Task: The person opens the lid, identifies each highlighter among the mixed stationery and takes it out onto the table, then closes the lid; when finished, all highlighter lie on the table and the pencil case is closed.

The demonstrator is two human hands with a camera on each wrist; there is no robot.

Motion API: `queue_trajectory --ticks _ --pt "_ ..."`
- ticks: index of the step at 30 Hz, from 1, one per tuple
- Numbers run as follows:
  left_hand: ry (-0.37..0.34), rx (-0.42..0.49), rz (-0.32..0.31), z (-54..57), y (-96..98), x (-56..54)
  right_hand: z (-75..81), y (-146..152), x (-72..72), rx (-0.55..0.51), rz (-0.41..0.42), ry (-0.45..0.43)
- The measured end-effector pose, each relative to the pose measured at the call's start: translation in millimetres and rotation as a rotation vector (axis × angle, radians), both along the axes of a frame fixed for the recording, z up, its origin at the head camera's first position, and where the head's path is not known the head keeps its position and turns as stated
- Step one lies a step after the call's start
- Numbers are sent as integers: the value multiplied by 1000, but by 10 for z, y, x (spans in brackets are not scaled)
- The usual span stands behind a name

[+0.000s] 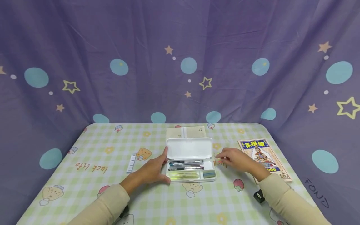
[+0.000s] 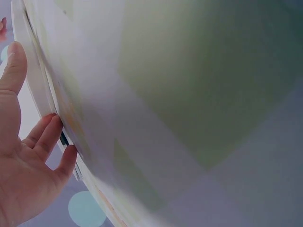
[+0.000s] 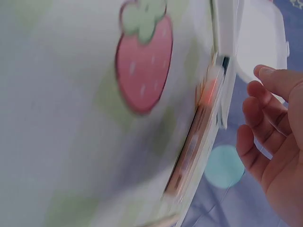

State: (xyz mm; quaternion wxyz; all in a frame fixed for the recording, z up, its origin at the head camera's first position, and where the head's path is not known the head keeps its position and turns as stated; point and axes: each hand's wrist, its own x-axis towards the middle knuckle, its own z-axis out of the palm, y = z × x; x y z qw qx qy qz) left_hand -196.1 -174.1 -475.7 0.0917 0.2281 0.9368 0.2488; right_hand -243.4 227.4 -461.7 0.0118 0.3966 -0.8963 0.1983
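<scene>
A white pencil case (image 1: 189,180) lies with its lid (image 1: 189,148) raised, close to the middle of the table. In its tray are several pens (image 1: 185,162), yellow sticks (image 1: 184,175) and a blue-green eraser-like block (image 1: 209,175). My left hand (image 1: 154,168) rests against the case's left end, thumb at the front corner, fingers extended towards the hinge. Just right of the case hovers my right hand (image 1: 236,158), fingers loosely bent, with nothing seen between them. Beneath it in the right wrist view lies a long reddish thing in clear wrapping (image 3: 194,142); its kind is unclear.
Behind the lid lies a beige notebook (image 1: 186,131). A colourful comic-like booklet (image 1: 264,156) lies under and beside my right forearm. Left of my left hand is a narrow white and blue strip (image 1: 131,163). A checked cloth (image 1: 92,147) covers the table; purple curtains (image 1: 180,62) surround it.
</scene>
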Motion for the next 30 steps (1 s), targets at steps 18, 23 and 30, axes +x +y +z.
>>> queue_trajectory --ticks 18,23,30 --pt "-5 17 -3 -5 3 6 -28 -695 256 -6 177 2" --pt "-6 12 -2 -15 -2 4 -70 -801 294 2 214 32" --pt "-9 -5 7 -26 -9 -11 -121 -898 333 52 184 49"
